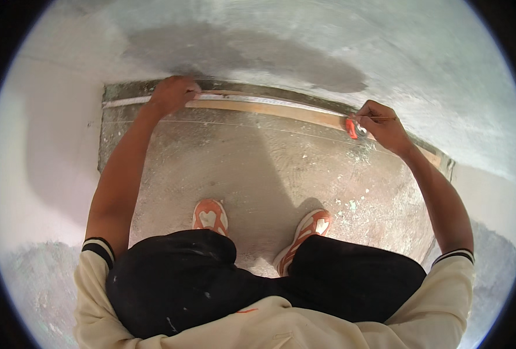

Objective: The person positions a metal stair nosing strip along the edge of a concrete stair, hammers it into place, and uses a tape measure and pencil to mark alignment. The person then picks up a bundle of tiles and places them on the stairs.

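My left hand [175, 95] is closed in a pinch over the far edge of the floor, at the left end of a long tan strip [269, 109]. What its fingertips hold is too small to make out. At the right, my right hand [381, 123] is closed on a small red-orange tape measure [351, 128], which rests against the tan strip. A thin brown stick like a pencil [386, 118] pokes out between those fingers. From the left wall a white strip [124, 101] runs under my left hand and on behind the tan one.
A grey plastered wall [409, 64] with a darker damp-looking patch rises beyond the strips. Side walls stand at left [54, 145] and right. A thin pale line crosses the rough concrete floor [229, 157], speckled at right. My orange-and-white shoes [210, 216] are planted below.
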Demonstrator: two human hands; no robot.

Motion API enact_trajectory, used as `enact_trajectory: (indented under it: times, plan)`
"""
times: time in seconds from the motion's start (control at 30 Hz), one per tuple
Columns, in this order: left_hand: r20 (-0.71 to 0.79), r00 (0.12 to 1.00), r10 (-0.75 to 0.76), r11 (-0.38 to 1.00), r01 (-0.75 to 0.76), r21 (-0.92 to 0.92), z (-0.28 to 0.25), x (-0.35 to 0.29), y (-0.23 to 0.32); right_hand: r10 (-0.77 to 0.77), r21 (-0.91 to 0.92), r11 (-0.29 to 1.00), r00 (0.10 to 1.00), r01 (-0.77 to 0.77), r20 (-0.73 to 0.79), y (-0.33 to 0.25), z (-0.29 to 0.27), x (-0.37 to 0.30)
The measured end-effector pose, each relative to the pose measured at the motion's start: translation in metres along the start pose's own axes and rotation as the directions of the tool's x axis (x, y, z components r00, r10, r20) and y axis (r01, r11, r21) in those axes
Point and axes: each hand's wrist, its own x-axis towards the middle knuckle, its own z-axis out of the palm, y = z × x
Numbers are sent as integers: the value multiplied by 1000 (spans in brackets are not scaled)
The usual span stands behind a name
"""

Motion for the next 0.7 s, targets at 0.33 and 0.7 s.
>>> enact_trajectory:
  times: [0.33, 0.7]
  plan:
    - [-42, 997, 68, 997, -66, 51, -8, -4, 5, -510, -706, 669, 835, 234, -206, 113, 30, -25]
    - [-54, 998, 11, 999, -9, 42, -5, -11, 4, -479, -683, 709, 830, 174, -286, 141, 49, -9]
